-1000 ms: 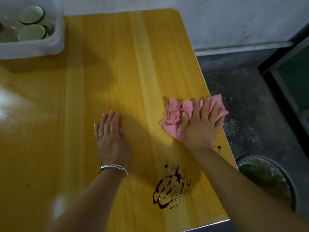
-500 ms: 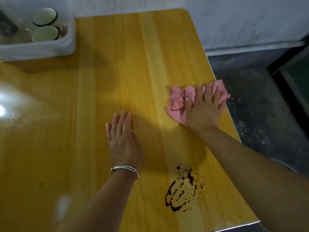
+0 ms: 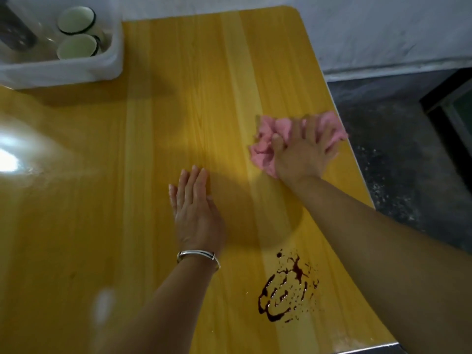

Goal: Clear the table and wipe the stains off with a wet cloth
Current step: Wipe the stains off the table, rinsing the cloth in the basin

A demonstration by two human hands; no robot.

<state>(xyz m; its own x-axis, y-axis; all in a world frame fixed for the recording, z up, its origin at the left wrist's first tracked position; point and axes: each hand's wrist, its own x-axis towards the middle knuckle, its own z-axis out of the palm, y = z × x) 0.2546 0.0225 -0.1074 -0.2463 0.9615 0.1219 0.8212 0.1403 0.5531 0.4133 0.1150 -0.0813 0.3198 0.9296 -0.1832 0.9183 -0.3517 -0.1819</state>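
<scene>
A crumpled pink cloth (image 3: 265, 146) lies near the right edge of the yellow wooden table (image 3: 178, 98). My right hand (image 3: 304, 152) presses down on it with fingers spread flat. My left hand (image 3: 195, 213), a silver bangle on its wrist, rests flat on the bare tabletop to the left of the cloth. A dark red stain (image 3: 286, 290) with splatter sits on the table nearer to me, below the cloth and untouched by either hand.
A white plastic tub (image 3: 107, 65) at the far left corner holds two pale cups (image 3: 76, 46) and a dark object. The table's right edge drops to a grey floor (image 3: 396, 149). A white wall runs behind.
My right hand has pushed the pink cloth away from me along the right edge, farther from the stain. My left hand stays flat on the table.
</scene>
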